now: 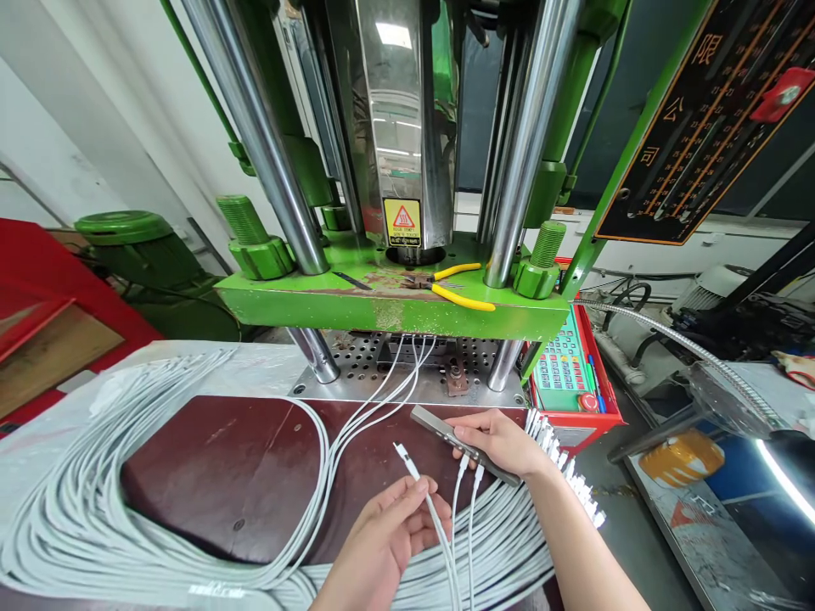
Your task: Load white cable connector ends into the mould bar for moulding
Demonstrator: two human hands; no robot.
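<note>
My left hand (395,530) pinches a white cable (436,519) between thumb and fingers just below its end. The small plug (406,460) on that end points up and away, apart from the other hand. In my right hand (493,437) is a grey metal bar (436,423), held slanting down to the right. Two more white cable ends (477,480) meet the bar's lower side; how they are seated there is hidden. Below both hands lies a large coiled bundle of white cables (503,535), with many of its ends fanned out on the right.
Ahead stands a green press (306,311) with steel columns. Yellow-handled pliers (468,300) rest on its plate. Several cables (395,392) run under the plate onto a perforated steel bed (350,361). A red-framed keypad panel (560,361) is at the right. The dark red tabletop (222,475) holds the coil.
</note>
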